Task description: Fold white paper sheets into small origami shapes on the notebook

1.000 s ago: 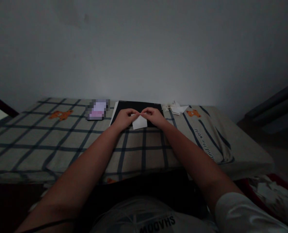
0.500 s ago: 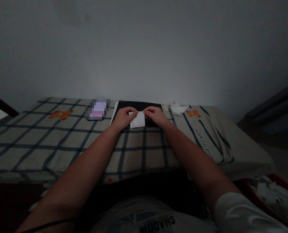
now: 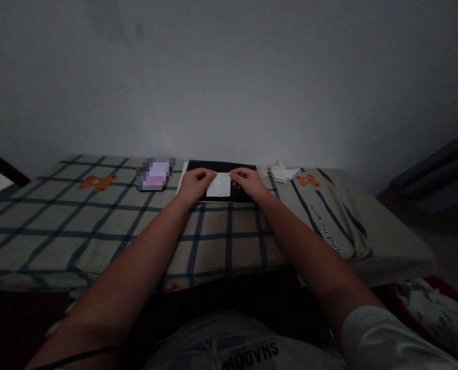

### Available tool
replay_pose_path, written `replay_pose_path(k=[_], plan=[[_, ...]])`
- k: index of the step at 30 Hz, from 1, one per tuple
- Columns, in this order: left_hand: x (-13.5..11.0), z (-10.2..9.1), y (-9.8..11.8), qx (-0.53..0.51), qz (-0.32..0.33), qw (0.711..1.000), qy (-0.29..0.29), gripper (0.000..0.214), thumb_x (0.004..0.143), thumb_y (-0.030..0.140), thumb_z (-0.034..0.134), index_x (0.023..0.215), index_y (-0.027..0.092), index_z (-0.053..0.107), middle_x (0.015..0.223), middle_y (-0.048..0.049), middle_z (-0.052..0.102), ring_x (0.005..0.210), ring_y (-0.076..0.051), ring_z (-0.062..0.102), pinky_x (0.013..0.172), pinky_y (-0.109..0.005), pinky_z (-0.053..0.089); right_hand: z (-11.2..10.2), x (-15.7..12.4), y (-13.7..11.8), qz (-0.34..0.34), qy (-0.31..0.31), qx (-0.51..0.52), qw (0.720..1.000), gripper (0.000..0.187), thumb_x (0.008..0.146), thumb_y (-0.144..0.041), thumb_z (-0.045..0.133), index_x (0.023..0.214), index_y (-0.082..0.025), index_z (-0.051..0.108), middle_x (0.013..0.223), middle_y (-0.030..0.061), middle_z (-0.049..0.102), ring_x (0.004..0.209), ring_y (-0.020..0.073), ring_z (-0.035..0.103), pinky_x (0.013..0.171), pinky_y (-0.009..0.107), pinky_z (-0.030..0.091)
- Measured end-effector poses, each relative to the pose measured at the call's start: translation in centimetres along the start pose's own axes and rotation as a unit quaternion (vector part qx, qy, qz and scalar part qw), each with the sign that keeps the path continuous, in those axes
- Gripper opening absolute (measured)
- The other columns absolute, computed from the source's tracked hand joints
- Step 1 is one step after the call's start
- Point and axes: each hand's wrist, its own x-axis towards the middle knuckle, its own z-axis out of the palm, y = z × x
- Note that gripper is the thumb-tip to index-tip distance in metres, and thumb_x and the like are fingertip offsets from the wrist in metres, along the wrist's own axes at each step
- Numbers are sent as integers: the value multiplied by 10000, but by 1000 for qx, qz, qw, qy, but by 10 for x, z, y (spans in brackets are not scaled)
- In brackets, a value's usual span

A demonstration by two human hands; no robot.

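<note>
A small white square of paper is over a black flat board or pad with white sheets at its left edge. My left hand pinches the paper's upper left corner between thumb and fingers. At the upper right corner, my right hand pinches it the same way. Both wrists are near the board's front edge. To the right of the board lies a small heap of folded white paper pieces.
A checked cloth with bear prints covers the table against a grey wall. A blurred-out phone-like object lies left of the board. At lower right, a red container holds many white paper pieces.
The paper has shifted slightly up and away from me and now sits straighter, its lower edge within the black board. Both hands have moved slightly with it.
</note>
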Motion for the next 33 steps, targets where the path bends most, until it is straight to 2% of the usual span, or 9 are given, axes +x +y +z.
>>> replay_pose_path(k=[5, 11, 22, 25, 29, 33], plan=[[1, 3, -2, -19, -2, 1000, 6, 333, 747, 436, 605, 880, 145, 696, 853, -72, 696, 788, -190, 610, 704, -292, 464, 1, 0, 2, -4, 2, 3, 1000, 207, 753, -362, 594, 833, -174, 624, 712, 8, 589, 642, 111, 528, 565, 236, 410], [2, 3, -1, 0, -10, 999, 31, 308, 777, 429, 574, 855, 163, 707, 882, -65, 703, 840, -206, 615, 776, -311, 455, 2, 0, 0, -2, 60, 19, 998, 179, 736, -326, 596, 815, -165, 598, 710, 3, 576, 629, 107, 514, 588, 248, 413], [5, 3, -7, -26, -13, 999, 26, 282, 783, 392, 562, 867, 156, 693, 881, -55, 693, 844, -194, 607, 786, -304, 452, 2, 1, -1, -5, 59, 17, 998, 184, 726, -331, 597, 810, -167, 595, 719, 6, 578, 659, 117, 525, 624, 259, 429], [4, 3, -5, -16, -17, 1000, 10, 283, 757, 407, 596, 863, 161, 687, 868, -52, 689, 808, -187, 599, 755, -300, 454, 1, 2, 0, -2, 60, 18, 998, 193, 726, -336, 602, 814, -165, 599, 717, 5, 578, 654, 113, 525, 622, 256, 429], [2, 3, -2, 9, -19, 1000, -19, 293, 730, 438, 619, 768, 151, 663, 732, -29, 649, 674, -153, 559, 636, -266, 434, 1, 3, 2, -5, 56, 16, 998, 208, 731, -342, 612, 832, -160, 613, 710, 7, 587, 643, 110, 532, 620, 255, 430], [0, 2, 0, 25, -8, 1000, -3, 264, 734, 413, 618, 728, 151, 652, 686, -18, 624, 627, -136, 532, 594, -252, 405, 0, 3, 2, -2, 56, 13, 998, 207, 732, -340, 624, 828, -156, 628, 695, 5, 597, 610, 100, 529, 607, 248, 429]])
